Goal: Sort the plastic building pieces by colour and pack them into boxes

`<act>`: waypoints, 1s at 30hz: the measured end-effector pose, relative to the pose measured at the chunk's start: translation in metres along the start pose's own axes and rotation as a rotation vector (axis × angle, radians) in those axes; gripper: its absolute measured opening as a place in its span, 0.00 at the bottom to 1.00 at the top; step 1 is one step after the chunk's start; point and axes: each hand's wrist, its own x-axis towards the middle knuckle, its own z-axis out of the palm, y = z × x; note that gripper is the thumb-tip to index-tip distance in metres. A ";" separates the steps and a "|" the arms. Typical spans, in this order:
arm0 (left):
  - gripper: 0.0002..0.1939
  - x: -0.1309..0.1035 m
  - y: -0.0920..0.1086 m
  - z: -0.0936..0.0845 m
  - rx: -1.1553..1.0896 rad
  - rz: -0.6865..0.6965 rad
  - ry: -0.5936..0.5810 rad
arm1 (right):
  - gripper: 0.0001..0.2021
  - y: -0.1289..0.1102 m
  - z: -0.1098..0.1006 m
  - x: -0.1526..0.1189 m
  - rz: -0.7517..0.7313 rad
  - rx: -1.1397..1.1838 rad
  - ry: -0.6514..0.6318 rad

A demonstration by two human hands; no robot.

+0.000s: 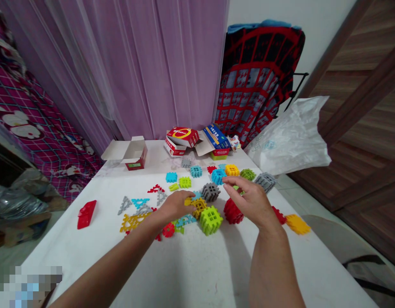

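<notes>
My left hand (176, 206) reaches over the middle of the table, thumb and fingers curved around a yellow interlocking piece (188, 201). Just beyond its fingertips lie a yellow block cube (199, 208) and a light blue piece (196, 195). A lime green cube (211, 220) stands nearer to me. My right hand (248, 199) hovers above a red cube (232, 211), thumb and fingertips apart. Some green shows between them; I cannot tell whether it touches the hand. A dark grey cube (210, 192) sits between the hands, and a blue cube (218, 176) lies beyond the right fingertips.
Flat toothed pieces (133, 221) lie left of my left hand. A red part (87, 214) is at the left edge. Opened boxes (136, 154) and a red box (183, 137) stand at the back. A plastic bag (290, 137) hangs at right. Yellow pieces (298, 224) lie near the right edge.
</notes>
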 end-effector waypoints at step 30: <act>0.21 0.012 -0.015 0.004 0.407 0.005 -0.071 | 0.11 0.001 -0.001 -0.001 0.009 -0.011 -0.024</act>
